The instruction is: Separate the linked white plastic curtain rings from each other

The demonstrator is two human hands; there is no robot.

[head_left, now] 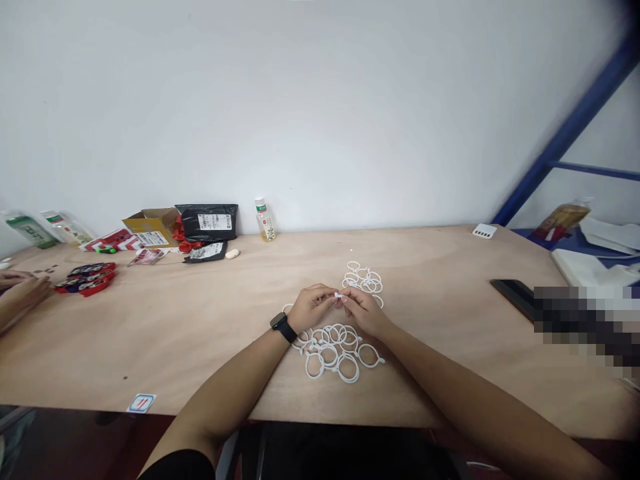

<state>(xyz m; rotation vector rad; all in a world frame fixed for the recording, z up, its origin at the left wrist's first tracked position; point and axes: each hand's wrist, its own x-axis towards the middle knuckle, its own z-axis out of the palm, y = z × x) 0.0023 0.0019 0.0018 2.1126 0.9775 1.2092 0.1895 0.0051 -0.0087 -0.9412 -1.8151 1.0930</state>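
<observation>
Head view: we are looking down at both hands meeting over the middle of the desk [200, 333]. The left hand [311, 305], wearing a black watch [283, 327], and the right hand [364, 310] are both pinching one small white ring [339, 295] between their fingertips, knuckles almost touching, just above the wood. We are judging the step as working that single ring at its joint, though whether it is being opened or snapped closed is too small to tell. A near pile of rings [333, 350] is lying under and just in front of the wrists, some overlapping; a far pile of rings [364, 279] is sitting just beyond the hands. The next move is calling for a steady fingertip grip and a free spot in one of the piles, without snagging the overlapping rings. Far left, another person's hand [23, 290] is resting near red packets [86, 278], well apart from us.
</observation>
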